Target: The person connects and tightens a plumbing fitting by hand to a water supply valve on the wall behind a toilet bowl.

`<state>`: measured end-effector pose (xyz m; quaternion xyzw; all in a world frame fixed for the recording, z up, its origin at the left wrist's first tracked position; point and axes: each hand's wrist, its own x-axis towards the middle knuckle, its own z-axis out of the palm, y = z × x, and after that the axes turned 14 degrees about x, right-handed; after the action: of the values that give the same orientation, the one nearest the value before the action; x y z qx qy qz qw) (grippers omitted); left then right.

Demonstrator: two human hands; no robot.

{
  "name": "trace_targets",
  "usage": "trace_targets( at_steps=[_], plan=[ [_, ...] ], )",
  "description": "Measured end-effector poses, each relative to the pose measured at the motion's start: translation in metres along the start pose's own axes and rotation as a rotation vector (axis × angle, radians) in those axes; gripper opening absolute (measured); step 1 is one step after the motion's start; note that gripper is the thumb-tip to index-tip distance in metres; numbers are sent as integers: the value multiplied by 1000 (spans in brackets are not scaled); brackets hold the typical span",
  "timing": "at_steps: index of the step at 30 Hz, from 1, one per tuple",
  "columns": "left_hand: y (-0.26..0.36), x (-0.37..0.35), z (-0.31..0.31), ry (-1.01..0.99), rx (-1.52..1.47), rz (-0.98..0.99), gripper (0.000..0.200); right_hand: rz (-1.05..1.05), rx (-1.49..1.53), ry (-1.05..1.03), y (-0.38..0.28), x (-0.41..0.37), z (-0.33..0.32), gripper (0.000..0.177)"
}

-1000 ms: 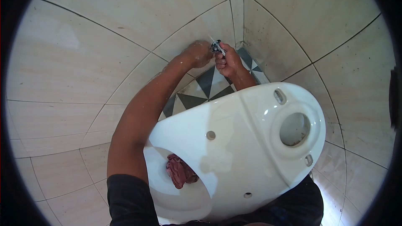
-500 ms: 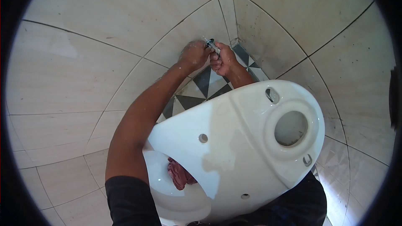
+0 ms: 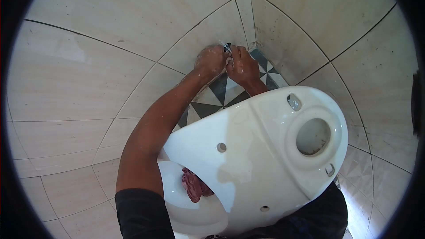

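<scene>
Two bare hands on a small metal fitting (image 3: 228,47), low on the tiled wall (image 3: 133,13) near the room corner.

Right hand (image 3: 242,66): fingers curled together and closed on the fitting, back of the hand to the camera, fingertips hidden. Left hand (image 3: 211,59): fingers bunched in a loose fist, pressed to the wall and touching the fitting's left side; whether they clamp it cannot be told. Fitting: only a short shiny end shows between the two hands; its shape and any marking are too small to make out. Patterned floor tiles (image 3: 221,89): black-and-white triangles, largely covered by the forearms. White ceramic toilet (image 3: 248,159): tipped, unglazed opening at its right end, lower edge cut off by the frame. Red rag (image 3: 195,186): stuffed in the bowl's opening, partly hidden by the rim. Black sleeve (image 3: 141,214): on the left arm, at the bottom edge.
</scene>
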<state>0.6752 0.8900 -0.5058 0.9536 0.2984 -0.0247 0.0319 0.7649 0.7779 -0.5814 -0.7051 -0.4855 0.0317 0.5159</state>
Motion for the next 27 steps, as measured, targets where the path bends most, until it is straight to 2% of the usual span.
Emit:
trace_targets(
  at_steps=[3,7,13,16,18,19,21,22,24,25,27],
  plan=[
    [-1,0,0,36,38,24,28,-58,-172,-42,13,10,14,29],
    [-3,3,-1,10,27,37,29,-101,-179,-16,20,12,16,23],
    [4,-1,-13,11,62,17,30,-1,-6,-6,19,12,17,26],
    [0,3,-12,22,49,85,31,93,110,23,16,13,16,28],
    [-3,7,-9,2,23,76,31,235,160,-13,13,16,16,31],
    [-7,8,-5,1,22,74,31,236,160,-15,11,17,17,31],
    [-15,8,5,6,204,56,31,331,282,80,8,20,20,39],
    [-18,8,11,5,204,54,31,331,283,78,8,20,19,39],
    [-11,3,-1,-50,173,84,30,673,749,-31,9,23,18,47],
    [-8,2,-5,-50,174,84,30,673,751,-31,6,26,15,47],
    [-1,0,-12,-113,137,20,27,989,955,-70,4,32,9,45]
  ],
)
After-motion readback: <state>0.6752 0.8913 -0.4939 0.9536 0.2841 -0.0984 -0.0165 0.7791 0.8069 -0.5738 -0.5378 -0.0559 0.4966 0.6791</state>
